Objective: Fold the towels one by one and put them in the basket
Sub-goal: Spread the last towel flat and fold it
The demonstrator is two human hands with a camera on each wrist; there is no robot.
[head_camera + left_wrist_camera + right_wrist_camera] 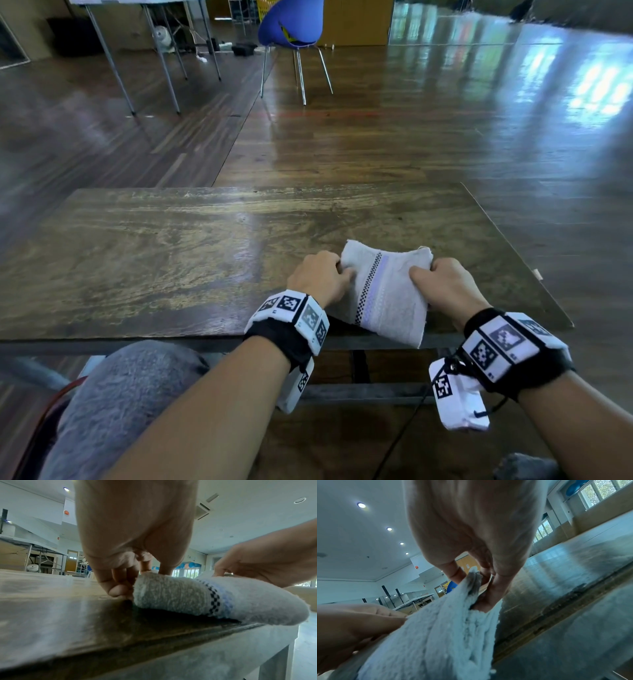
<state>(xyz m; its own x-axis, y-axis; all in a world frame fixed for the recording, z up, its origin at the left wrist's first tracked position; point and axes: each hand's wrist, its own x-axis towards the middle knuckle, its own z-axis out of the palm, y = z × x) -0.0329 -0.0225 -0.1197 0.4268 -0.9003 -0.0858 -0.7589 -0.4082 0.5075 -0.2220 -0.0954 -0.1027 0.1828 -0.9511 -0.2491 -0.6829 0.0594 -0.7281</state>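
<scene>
- Towel (pixel 387 294): white terry with a checked black stripe and a pale blue band, already folded into a small thick bundle. It lies at the near edge of the table (pixel 171 246), right of centre, with its near corner hanging just over the edge.
- Your left hand (pixel 317 277) pinches the towel's left end. In the left wrist view the fingers (pixel 118 586) curl down against the rounded fold, fingertips touching the tabletop, likely to pin that side in place.
- Your right hand (pixel 443 284) pinches the right end. In the right wrist view the thumb and fingers (pixel 453 570) close on several stacked layers of cloth, which suggests you are keeping the loose edges together so the fold does not spring open.
- With one hand at each end, the bundle is held taut between them and slightly raised in the middle. My guess is that you are squaring the fold or about to lift the towel whole.
- No basket shows in any view, so I cannot tell where the towel has to go or which way you must carry it.
- A grey fuzzy mass (pixel 120 404) sits low at your left, below the table edge. It may be more towels, but that is not certain.
- Farther off, a blue chair (pixel 291 24) stands on the wooden floor beyond the table, well apart from your work.
- Risk, as I judge it: the overhanging corner could drag the layers loose if either pinch slackens.
</scene>
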